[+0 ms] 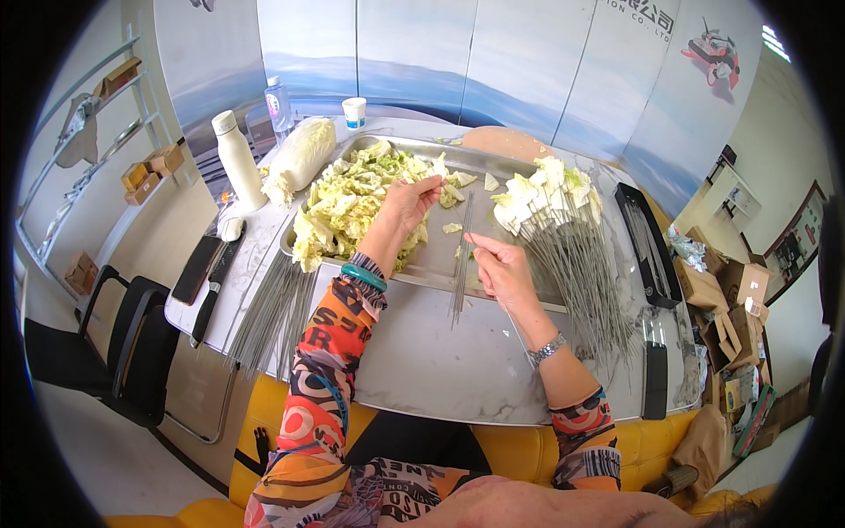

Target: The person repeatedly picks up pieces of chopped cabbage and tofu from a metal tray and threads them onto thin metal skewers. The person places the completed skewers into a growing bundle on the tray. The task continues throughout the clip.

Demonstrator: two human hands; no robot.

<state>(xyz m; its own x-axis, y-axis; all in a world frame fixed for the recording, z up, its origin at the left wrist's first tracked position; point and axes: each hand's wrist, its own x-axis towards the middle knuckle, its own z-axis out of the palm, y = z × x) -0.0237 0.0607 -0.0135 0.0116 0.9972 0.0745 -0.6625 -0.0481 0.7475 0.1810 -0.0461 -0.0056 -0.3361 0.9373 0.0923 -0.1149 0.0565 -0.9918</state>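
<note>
My left hand (pixel 414 200) pinches a pale piece of Chinese cabbage leaf (pixel 438 167) above the metal tray (pixel 422 269). A thin metal skewer is gripped in my right hand (pixel 505 267); its shaft runs back past the wrist, and its tip end is too fine to make out. Loose torn cabbage leaves (pixel 360 191) heap the tray's left side. Between my hands, a few bare skewers (pixel 460 277) lie across the tray's near rim. On the right rests a large bunch of skewers (pixel 581 284) with cabbage pieces (pixel 548 191) threaded on their far ends.
Another skewer bundle (pixel 272 317) lies left, beside a kitchen knife (pixel 206 310) and a dark flat object (pixel 197 269). Behind stand a whole Chinese cabbage (pixel 305 153), white bottle (pixel 237 162), clear bottle (pixel 278 109) and paper cup (pixel 354 113). Right are a black case (pixel 660 277) and phone (pixel 655 381).
</note>
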